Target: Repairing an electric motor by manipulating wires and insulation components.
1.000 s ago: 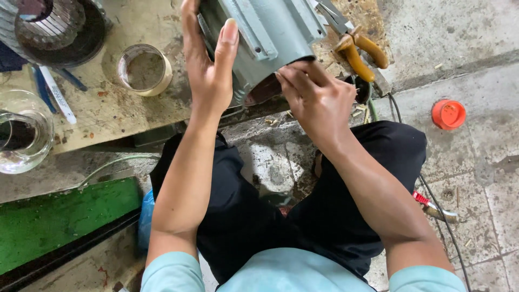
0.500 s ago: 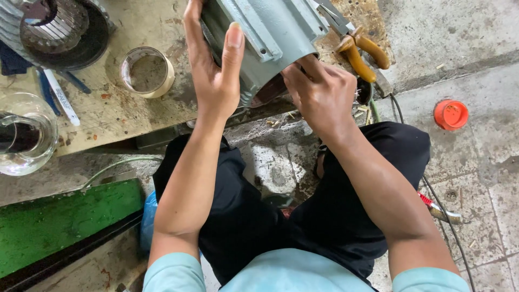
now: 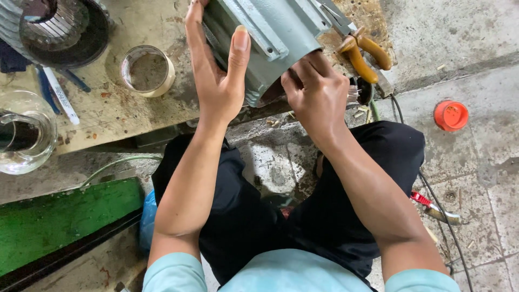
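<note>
Housing [image 3: 273,38] grey metal, I judge heavy, rigid | left hand [image 3: 219,81] fingers spread flat on flank | right hand [image 3: 316,94] fingers curled at open end, I grip rim there

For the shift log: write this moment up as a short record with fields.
Setting: person seated at a low wooden board on a concrete floor
Left hand: flat against the side of a grey-green motor housing, thumb up along its edge
Right hand: fingers curled at the housing's open end
Near left: small glass jar, clear glass jug, wound stator
Near right: pliers with yellow handles, orange cap on the floor
Hidden: what the right fingers hold, if anything
</note>
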